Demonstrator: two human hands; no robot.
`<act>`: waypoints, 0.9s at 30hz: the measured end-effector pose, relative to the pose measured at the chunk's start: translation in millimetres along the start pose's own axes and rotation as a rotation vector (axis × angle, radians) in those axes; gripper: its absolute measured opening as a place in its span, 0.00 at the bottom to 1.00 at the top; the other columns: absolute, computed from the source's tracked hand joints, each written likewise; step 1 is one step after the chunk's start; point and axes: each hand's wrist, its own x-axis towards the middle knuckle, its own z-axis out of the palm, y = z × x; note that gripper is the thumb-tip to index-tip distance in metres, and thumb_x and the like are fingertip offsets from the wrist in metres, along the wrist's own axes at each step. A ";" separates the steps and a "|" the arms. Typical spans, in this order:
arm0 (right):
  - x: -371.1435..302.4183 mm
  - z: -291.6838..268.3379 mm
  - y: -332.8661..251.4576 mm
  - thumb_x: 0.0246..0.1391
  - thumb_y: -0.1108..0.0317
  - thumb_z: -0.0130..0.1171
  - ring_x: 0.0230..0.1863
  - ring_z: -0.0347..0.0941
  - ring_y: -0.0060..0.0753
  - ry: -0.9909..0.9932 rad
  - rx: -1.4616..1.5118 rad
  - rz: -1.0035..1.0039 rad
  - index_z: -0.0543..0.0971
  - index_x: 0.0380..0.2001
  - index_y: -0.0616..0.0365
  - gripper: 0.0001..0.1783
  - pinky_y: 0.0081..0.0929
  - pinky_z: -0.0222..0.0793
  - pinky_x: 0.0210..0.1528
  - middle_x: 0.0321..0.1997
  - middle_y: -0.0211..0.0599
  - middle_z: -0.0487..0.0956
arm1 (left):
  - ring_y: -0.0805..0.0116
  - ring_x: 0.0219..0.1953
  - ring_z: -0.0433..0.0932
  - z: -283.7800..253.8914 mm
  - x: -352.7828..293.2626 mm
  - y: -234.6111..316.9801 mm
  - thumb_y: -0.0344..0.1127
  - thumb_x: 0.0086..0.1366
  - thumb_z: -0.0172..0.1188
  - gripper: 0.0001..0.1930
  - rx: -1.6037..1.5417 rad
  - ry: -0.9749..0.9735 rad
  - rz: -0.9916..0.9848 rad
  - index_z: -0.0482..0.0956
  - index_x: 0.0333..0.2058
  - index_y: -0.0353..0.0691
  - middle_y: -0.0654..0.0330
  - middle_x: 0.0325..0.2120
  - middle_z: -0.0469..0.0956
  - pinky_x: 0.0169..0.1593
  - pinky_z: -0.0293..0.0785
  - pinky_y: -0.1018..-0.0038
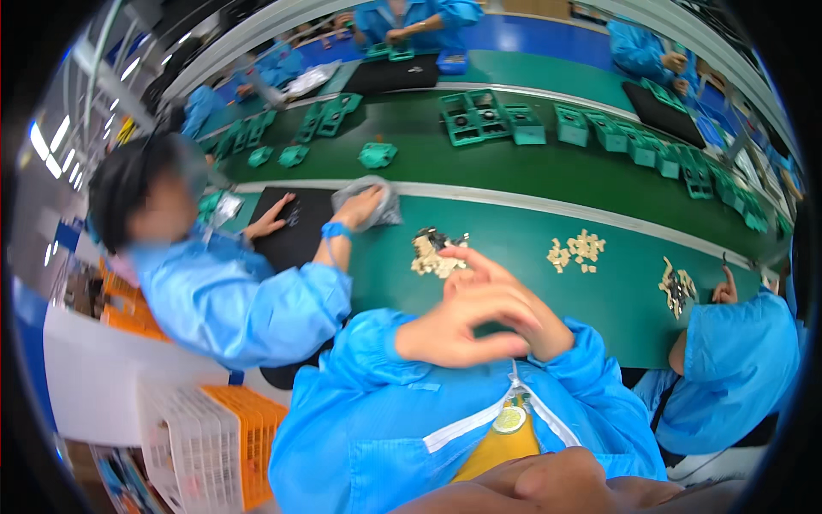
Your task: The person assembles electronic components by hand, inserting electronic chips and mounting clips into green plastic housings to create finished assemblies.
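Pile (431,261) of little cream and black bits, sitting on a green bench (505,227). Left hand (462,324) just this side of the pile, a bit blurry, thumb and fingers loosely curved with a gap between, nothing visible in the grip. Right hand (497,281) closer to the pile, partly behind the left hand, with the index finger stretched out to the near edge of the pile. Other fingers mostly hidden, so can't tell if pinching anything or actually touching the bits.

Off to the right of the pile, small cluster (558,255) and bigger cluster (586,247) of cream pieces, side by side. Way over to the right of the pile, mixed heap (676,287) of cream and dark stuff, with a seated person (736,368) in blue just past it, one finger pointing up.

Left of the pile, co-worker (231,291) in blue too, one hand on a grey bag (387,210) just beyond and left of the pile, the other on a black mat (317,210) farther left. Past the pile, darker green belt (479,171) with green trays (462,116) along it. White crate (188,445) and orange crate (244,437) down low, left of the pile.
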 end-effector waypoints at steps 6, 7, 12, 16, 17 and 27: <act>-70.7 92.8 -20.5 0.59 0.71 0.62 0.43 0.73 0.24 -0.079 -0.333 0.119 0.54 0.71 0.55 0.41 0.23 0.68 0.50 0.39 0.36 0.76 | 0.59 0.41 0.80 82.0 -2.6 41.7 0.32 0.62 0.66 0.10 -0.222 -0.230 0.350 0.79 0.41 0.37 0.57 0.39 0.80 0.43 0.74 0.65; -79.1 100.5 -17.0 0.57 0.72 0.63 0.43 0.72 0.24 -0.035 -0.520 -0.011 0.53 0.71 0.55 0.43 0.23 0.68 0.51 0.39 0.36 0.76 | 0.59 0.40 0.79 92.3 -8.1 47.7 0.33 0.63 0.65 0.09 -0.221 -0.235 0.386 0.79 0.40 0.38 0.58 0.38 0.80 0.42 0.73 0.65; -103.7 128.6 0.6 0.57 0.73 0.62 0.45 0.73 0.27 -0.122 -0.580 -0.039 0.51 0.71 0.59 0.44 0.27 0.69 0.52 0.42 0.40 0.77 | 0.61 0.37 0.78 132.9 -36.4 77.9 0.39 0.67 0.61 0.08 -0.171 -0.315 0.491 0.79 0.37 0.40 0.62 0.35 0.79 0.41 0.72 0.65; -106.0 146.6 32.2 0.60 0.69 0.60 0.50 0.74 0.33 -0.280 -0.654 -0.114 0.48 0.72 0.62 0.44 0.32 0.67 0.58 0.48 0.46 0.78 | 0.59 0.37 0.77 159.2 -66.3 95.3 0.39 0.66 0.60 0.08 -0.204 -0.396 0.532 0.79 0.36 0.40 0.60 0.33 0.78 0.40 0.71 0.64; -106.5 149.5 35.9 0.60 0.69 0.59 0.53 0.73 0.35 -0.336 -0.685 -0.114 0.47 0.72 0.63 0.44 0.34 0.65 0.61 0.51 0.48 0.77 | 0.58 0.36 0.77 163.8 -71.5 97.8 0.38 0.63 0.62 0.08 -0.209 -0.394 0.537 0.79 0.35 0.41 0.59 0.32 0.78 0.38 0.71 0.62; -83.7 160.0 54.0 0.61 0.48 0.58 0.45 0.74 0.39 -0.270 -0.945 -0.192 0.52 0.70 0.61 0.45 0.33 0.69 0.47 0.49 0.47 0.75 | 0.60 0.38 0.75 132.6 -79.7 92.7 0.37 0.68 0.59 0.09 -0.298 -0.504 0.533 0.78 0.39 0.38 0.60 0.36 0.78 0.41 0.71 0.65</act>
